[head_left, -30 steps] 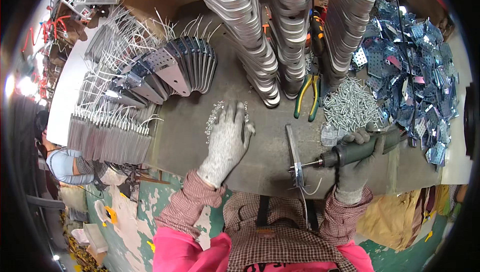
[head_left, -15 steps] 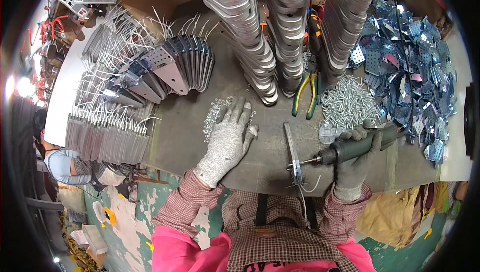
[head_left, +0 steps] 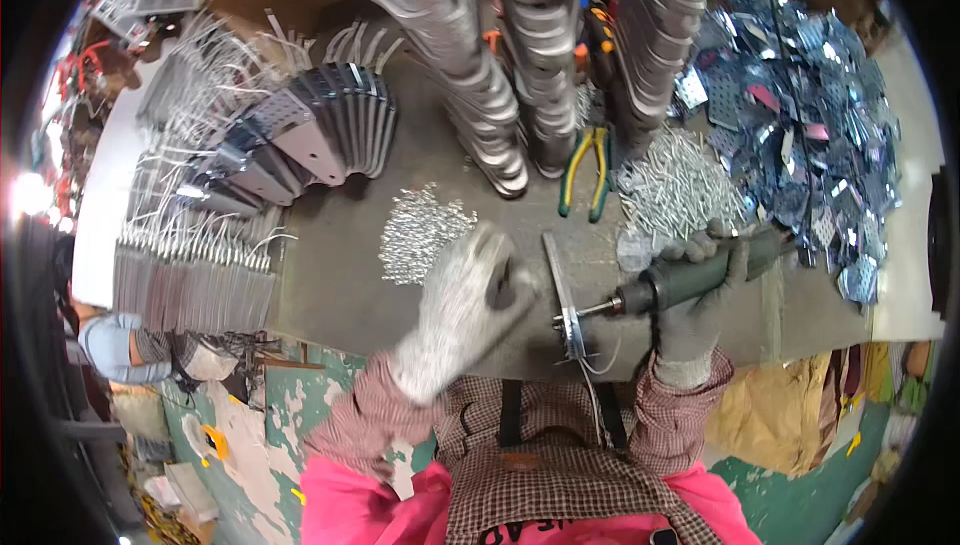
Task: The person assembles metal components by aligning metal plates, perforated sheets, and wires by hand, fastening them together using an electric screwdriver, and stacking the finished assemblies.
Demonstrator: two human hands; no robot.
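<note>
My right hand (head_left: 695, 310), in a grey glove, is wrapped round a dark electric screwdriver (head_left: 690, 280). The tool lies sideways, its bit pointing left at a small perforated metal plate (head_left: 572, 333). That plate sits on a narrow metal piece (head_left: 557, 270) standing on edge, with a white wire at its near end. My left hand (head_left: 465, 295), in a pale glove, is raised just right of a pile of small nuts (head_left: 415, 240). Its fingers and thumb curl toward each other, slightly blurred; anything pinched between them is too small to make out.
Tall stacks of metal brackets (head_left: 545, 65) stand at the back. Yellow-green pliers (head_left: 587, 173) and a heap of screws (head_left: 675, 185) lie before them. Blue-tinted perforated plates (head_left: 800, 115) are piled at right. Wired flat pieces (head_left: 195, 285) and assembled brackets (head_left: 345, 125) line the left.
My left hand has lifted off the nuts, moved nearer to me and curled its fingers, uncovering the pile. The right hand still holds the screwdriver at the plate. The whole view has shifted slightly.
</note>
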